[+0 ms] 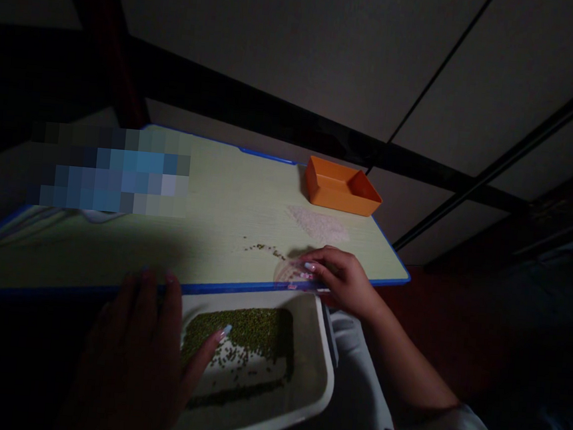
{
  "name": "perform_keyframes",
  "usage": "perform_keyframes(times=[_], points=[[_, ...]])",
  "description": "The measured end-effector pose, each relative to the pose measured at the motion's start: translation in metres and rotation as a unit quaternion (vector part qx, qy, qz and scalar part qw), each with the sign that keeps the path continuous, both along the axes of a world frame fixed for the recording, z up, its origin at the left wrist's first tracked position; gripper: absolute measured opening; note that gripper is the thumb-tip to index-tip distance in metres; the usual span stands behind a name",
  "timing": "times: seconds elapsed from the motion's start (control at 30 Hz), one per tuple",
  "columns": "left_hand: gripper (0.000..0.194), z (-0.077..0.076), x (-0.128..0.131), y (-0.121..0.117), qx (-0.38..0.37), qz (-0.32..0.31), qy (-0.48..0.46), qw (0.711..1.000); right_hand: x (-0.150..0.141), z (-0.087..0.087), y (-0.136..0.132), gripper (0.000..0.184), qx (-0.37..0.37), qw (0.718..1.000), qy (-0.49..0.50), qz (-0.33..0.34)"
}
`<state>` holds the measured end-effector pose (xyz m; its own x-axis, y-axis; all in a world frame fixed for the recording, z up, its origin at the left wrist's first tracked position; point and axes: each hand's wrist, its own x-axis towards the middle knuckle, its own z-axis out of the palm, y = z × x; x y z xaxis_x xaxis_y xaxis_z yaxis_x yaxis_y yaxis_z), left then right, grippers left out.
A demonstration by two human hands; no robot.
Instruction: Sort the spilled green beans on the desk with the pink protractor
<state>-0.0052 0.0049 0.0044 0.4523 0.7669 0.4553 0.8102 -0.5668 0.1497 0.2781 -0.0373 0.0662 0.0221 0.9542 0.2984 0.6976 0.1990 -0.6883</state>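
Note:
My left hand (141, 349) grips the left rim of a white tray (319, 388), fingers over the table's blue edge and thumb inside the tray. The tray sits below the table's front edge and holds green mung beans (248, 335). My right hand (343, 280) rests at the table's front edge, fingers curled on a small clear plastic piece (289, 273) that lies flat on the tabletop. A few loose green beans (263, 248) lie just beyond it. Further back is a patch of white rice (318, 223).
An orange rectangular box (342, 186) stands at the far right corner of the pale green table (218, 195), which has a blue rim. A blurred patch covers the table's left part. The room is dark, with a tiled floor behind.

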Motion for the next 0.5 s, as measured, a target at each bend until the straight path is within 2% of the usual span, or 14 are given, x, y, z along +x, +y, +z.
perform_keyframes(times=[0.2,0.5], points=[[0.089,0.0,0.001,0.001,-0.008,0.004,-0.002,1.0,0.007,-0.003,0.001,0.015,0.069,0.996,-0.007,-0.053],[0.089,0.001,0.0,0.0,-0.005,0.011,-0.005,1.0,0.024,-0.011,-0.002,0.016,0.089,0.983,-0.034,-0.155]])
